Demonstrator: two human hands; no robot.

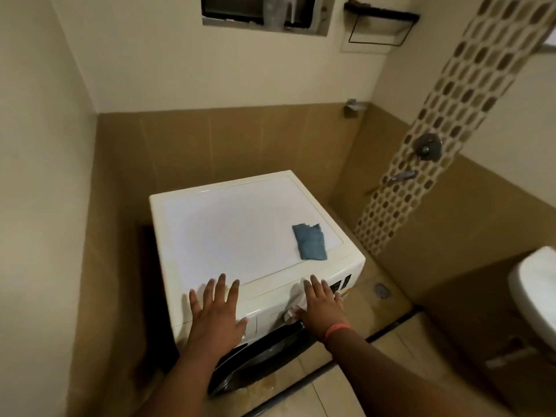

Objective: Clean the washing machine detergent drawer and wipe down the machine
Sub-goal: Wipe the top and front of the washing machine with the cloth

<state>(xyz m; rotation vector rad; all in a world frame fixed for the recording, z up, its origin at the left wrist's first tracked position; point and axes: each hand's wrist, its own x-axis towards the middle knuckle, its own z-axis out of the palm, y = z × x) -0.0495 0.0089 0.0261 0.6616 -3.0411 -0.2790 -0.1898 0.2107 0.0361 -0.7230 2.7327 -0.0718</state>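
Observation:
A white front-loading washing machine (pixel 228 224) stands in a tiled corner, seen from above. A folded blue cloth (pixel 310 242) lies on its top near the right front corner. My left hand (pixel 215 308) is spread flat with straight fingers over the front left edge, above the closed detergent drawer front (pixel 251 322). My right hand (pixel 323 305) rests with straight fingers on the control panel beside the round dial (pixel 288 314). Below the hands the dark glass door (pixel 264 350) shows. Neither hand holds anything.
Tiled walls close in behind and left of the machine, with a dark gap on its left side. A shower valve (pixel 427 147) and tap (pixel 401 176) sit on the patterned wall strip to the right. A floor drain (pixel 381 290) and a white toilet (pixel 538 293) lie further right.

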